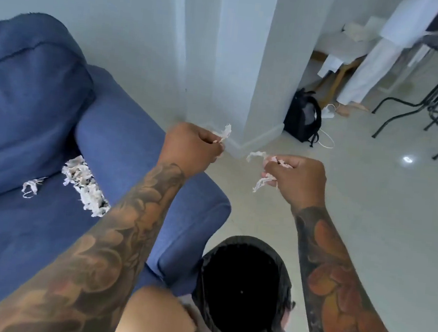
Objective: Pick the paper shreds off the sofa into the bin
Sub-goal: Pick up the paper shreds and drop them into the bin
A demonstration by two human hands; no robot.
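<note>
Curled fingers (218,145) of the left hand (190,147) pinch a wisp of white shredded paper (225,133), while the right hand (295,177) grips a fuller tuft (263,182) — both held out over the floor, apparently bound for the round black-lined bin (243,288) below. More shreds (85,185) lie heaped on the blue fabric sofa (124,140) seat — work evidently remains.
</note>
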